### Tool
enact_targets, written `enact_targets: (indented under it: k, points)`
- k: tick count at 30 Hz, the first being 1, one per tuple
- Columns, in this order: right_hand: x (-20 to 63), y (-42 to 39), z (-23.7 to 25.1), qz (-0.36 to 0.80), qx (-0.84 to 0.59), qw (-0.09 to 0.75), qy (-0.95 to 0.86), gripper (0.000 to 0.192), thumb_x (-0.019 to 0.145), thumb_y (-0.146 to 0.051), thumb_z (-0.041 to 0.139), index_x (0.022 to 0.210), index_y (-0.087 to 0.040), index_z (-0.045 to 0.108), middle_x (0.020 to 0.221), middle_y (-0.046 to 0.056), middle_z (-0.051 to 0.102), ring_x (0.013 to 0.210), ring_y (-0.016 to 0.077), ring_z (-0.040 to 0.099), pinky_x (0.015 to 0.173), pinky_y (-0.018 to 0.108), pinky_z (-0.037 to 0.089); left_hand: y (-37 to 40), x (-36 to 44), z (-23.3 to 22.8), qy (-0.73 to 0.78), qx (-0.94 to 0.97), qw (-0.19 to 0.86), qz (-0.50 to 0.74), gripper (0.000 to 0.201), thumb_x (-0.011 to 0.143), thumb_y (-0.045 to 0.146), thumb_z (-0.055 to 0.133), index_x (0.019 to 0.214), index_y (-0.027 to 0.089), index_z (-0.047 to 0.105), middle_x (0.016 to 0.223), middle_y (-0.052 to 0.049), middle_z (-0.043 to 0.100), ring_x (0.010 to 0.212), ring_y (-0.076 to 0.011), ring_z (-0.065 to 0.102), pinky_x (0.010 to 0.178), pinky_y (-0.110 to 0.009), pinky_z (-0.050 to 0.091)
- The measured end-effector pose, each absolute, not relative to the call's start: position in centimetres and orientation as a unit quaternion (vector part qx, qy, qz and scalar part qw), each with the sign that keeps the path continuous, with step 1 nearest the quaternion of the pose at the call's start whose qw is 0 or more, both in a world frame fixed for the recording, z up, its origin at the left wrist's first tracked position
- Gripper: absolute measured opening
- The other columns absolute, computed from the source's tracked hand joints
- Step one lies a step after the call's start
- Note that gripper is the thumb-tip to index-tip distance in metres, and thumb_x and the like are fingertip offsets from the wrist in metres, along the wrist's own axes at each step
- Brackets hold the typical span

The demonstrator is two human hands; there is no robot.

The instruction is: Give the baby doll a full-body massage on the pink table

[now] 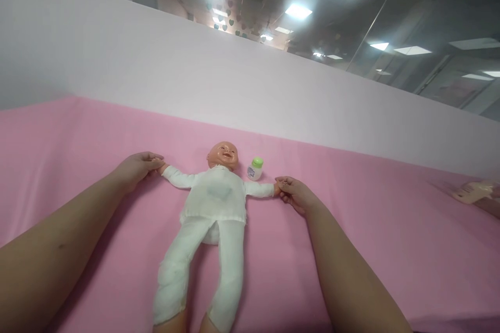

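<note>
A doll (215, 200) is laid on its back on the pink-covered desk (285, 265), with its head toward a white panel (234, 83) and its legs toward the camera; the feet are cut off by the lower edge of the view. Both its arms are spread outward. The grip of the left hand (142, 165) is closed, with one of the doll's hands pinched between thumb and fingers. The doll's other hand is gripped likewise by the right hand (295, 193). A greyish mark is noted on the chest of the white cloth body. A small bottle with a green cap (255, 169) is stood upright beside the head, just above one outstretched arm. At the far right edge, a pale hand-shaped item (472, 192) is seen, too blurred to be identified.
</note>
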State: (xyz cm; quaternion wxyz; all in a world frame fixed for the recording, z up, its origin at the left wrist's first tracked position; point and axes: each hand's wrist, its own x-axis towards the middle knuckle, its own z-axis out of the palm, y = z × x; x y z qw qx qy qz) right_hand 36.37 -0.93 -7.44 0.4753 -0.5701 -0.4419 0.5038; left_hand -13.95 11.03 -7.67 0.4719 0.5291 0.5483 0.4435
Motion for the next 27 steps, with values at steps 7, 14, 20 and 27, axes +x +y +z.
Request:
enact_targets:
  k: [7,14,20,27]
  points:
    - [35.6,-0.4,-8.0,0.466,-0.598,0.472,-0.450,0.042,0.073,-0.050,0.082,0.076,-0.021,0.053,0.053,-0.006,0.051,0.044,0.0083,0.043,0.041,0.019,0.030,11.3,-13.8,-8.2,0.589,0.542,0.419,0.429,0.034,0.071,0.050,0.074,0.078,0.019,0.062,0.056,0.002,0.055,0.049,-0.0127,0.047,0.044,-0.023,0.034]
    - [35.7,0.3,-8.6,0.444,-0.608,0.491,-0.438,0.043,0.084,-0.059,0.067,0.072,-0.020,0.056,0.051,-0.003,0.051,0.041,0.0080,0.038,0.038,0.020,0.025,10.9,-13.4,-7.6,0.618,0.540,0.388,0.419,0.029,0.078,0.050,0.063,0.079,0.020,0.063,0.052,0.001,0.053,0.045,-0.0142,0.045,0.042,-0.024,0.033]
    - [36.0,-0.1,-8.1,0.471,-0.593,0.496,-0.425,0.021,0.086,-0.036,0.069,0.096,-0.018,0.067,0.064,0.001,0.059,0.047,0.0096,0.046,0.040,0.021,0.034,11.7,-14.0,-8.4,0.590,0.523,0.442,0.427,0.034,0.068,0.039,0.068,0.095,0.018,0.071,0.063,-0.002,0.061,0.054,-0.0155,0.052,0.045,-0.024,0.038]
    - [36.7,-1.1,-7.3,0.542,-0.533,0.477,-0.440,0.034,0.077,-0.024,0.080,0.108,-0.018,0.067,0.085,0.006,0.069,0.066,0.0124,0.059,0.061,0.025,0.052,11.0,-14.0,-7.6,0.532,0.526,0.503,0.432,0.049,0.059,0.034,0.076,0.105,0.016,0.069,0.073,-0.004,0.065,0.060,-0.0155,0.056,0.049,-0.024,0.042]
